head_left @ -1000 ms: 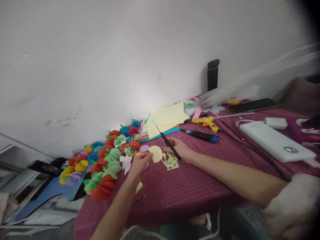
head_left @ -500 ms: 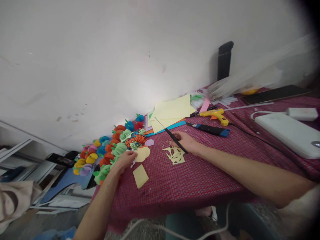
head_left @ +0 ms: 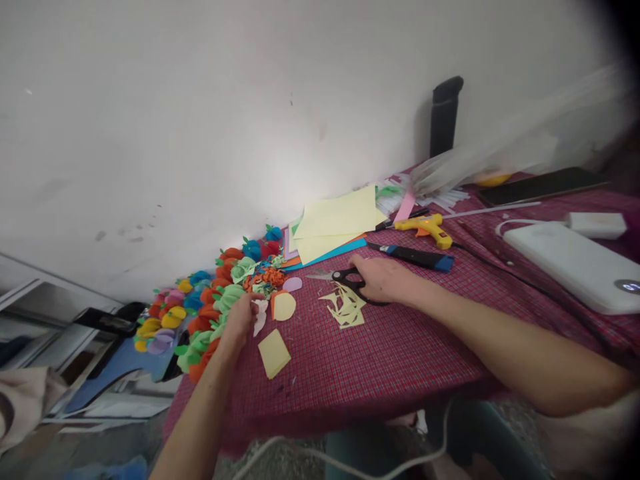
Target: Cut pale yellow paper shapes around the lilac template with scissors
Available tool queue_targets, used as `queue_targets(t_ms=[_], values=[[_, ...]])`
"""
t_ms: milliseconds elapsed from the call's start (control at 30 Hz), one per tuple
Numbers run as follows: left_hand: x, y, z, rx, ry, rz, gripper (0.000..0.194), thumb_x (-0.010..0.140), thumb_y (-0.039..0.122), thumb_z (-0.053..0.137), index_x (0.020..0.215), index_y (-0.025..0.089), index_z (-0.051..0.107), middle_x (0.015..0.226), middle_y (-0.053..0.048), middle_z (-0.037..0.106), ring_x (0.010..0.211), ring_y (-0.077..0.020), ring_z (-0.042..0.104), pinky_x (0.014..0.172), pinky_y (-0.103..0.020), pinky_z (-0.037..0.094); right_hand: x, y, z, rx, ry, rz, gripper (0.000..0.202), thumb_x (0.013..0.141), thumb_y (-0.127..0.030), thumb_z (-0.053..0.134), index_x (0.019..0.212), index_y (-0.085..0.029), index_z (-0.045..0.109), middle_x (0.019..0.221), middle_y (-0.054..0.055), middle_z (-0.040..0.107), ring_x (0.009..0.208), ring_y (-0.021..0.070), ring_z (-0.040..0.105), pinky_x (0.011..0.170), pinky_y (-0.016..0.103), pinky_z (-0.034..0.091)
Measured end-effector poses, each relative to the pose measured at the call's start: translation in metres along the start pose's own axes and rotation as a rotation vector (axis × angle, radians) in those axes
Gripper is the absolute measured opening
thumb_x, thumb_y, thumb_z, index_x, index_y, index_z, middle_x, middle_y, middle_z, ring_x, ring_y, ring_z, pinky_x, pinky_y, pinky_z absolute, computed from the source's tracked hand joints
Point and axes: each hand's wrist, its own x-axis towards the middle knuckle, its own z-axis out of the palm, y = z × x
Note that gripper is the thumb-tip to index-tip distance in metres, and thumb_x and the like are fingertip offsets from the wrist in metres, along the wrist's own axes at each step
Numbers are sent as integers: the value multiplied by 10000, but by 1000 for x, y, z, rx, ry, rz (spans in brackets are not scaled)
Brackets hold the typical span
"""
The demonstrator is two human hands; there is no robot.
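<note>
My right hand [head_left: 383,279] holds a pair of black-handled scissors [head_left: 345,277], with fingers at the handle loops. The blades point left, low over the cloth. Below them lie pale yellow paper offcuts [head_left: 346,307]. My left hand [head_left: 241,317] is at the left of the table, its fingers loosely curled over the top of a torn white paper piece [head_left: 259,319]; I see no firm grip on it. Just right of that, a pale yellow paper circle [head_left: 285,306] lies over an orange one. Nearer me is a small stack of yellow paper rectangles [head_left: 275,355].
Colourful paper pumpkins [head_left: 203,303] crowd the left edge. Paper sheets [head_left: 335,223] lie by the wall. A utility knife [head_left: 415,257], a yellow glue gun [head_left: 427,230] with its cord, and a white power bank [head_left: 570,267] occupy the right. A lilac paper circle [head_left: 293,284] lies mid-table.
My left hand has drawn left, away from the yellow paper circle, which now lies on the orange one. The scissors have turned lower and flatter in my right hand. The view has shifted slightly.
</note>
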Motion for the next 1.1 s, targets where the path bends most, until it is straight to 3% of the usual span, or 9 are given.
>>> queue_targets(t_ms=[233, 433, 533, 633, 767, 833, 900, 1000, 1100], values=[[-27, 5, 35, -271, -133, 32, 306, 588, 256, 420, 841, 154, 559, 438, 74, 331, 332, -58, 260, 340, -185, 145, -1, 12, -5, -247, -87, 27, 295, 689, -195, 550, 975, -128, 570, 877, 161, 644, 837, 291, 591, 665, 338, 395], [-51, 10, 64, -569, -180, 176, 335, 604, 217, 618, 930, 171, 557, 620, 44, 526, 541, -72, 492, 506, -179, 361, -6, 6, -13, -315, -60, 43, 226, 717, -255, 551, 881, -131, 645, 879, 190, 644, 891, 356, 549, 744, 458, 348], [-62, 13, 77, -614, -134, 223, 287, 599, 227, 670, 863, 156, 582, 651, 21, 578, 615, -87, 537, 624, -208, 400, -7, -10, -9, -85, 107, -36, 268, 794, -329, 474, 889, -144, 643, 885, 148, 646, 874, 281, 553, 757, 389, 366], [-75, 18, 92, -616, -143, 245, 219, 617, 234, 670, 804, 155, 586, 675, 5, 615, 628, -92, 552, 637, -213, 408, -8, -26, 10, 456, 31, -203, 253, 782, -361, 495, 907, -187, 629, 789, 45, 661, 695, 169, 582, 618, 266, 417], [-89, 20, 102, -544, -206, 257, 233, 627, 239, 663, 830, 160, 582, 690, -12, 638, 649, -117, 578, 634, -226, 428, -10, -32, 37, 681, -71, -197, 166, 720, -321, 564, 719, -164, 617, 622, 4, 608, 558, 127, 542, 494, 217, 382], [-89, 14, 93, -466, -161, 306, 273, 651, 267, 641, 898, 164, 581, 822, -47, 655, 757, -143, 593, 695, -248, 436, -9, -30, 42, 724, -84, -150, 167, 721, -299, 552, 644, -156, 592, 563, -9, 570, 514, 111, 513, 470, 208, 364], [-84, 0, 72, -308, 51, 385, 286, 680, 315, 605, 923, 167, 585, 929, -67, 642, 822, -157, 584, 738, -266, 432, -6, -27, 43, 741, -84, -125, 171, 718, -297, 547, 626, -155, 575, 548, -18, 553, 498, 102, 495, 463, 205, 351], [-76, -30, 28, 76, 319, 347, 350, 710, 393, 546, 974, 165, 582, 878, -72, 641, 765, -179, 585, 687, -290, 442, -1, -22, 46, 712, -47, -116, 182, 714, -310, 543, 612, -160, 558, 543, -25, 537, 498, 100, 479, 460, 206, 331], [-77, -60, -4, 490, 365, 305, 356, 724, 442, 498, 929, 172, 609, 870, -76, 642, 775, -208, 581, 696, -320, 433, 1, -20, 51, 684, -26, -103, 187, 712, -322, 543, 606, -168, 554, 533, -25, 531, 497, 105, 472, 459, 213, 319]])
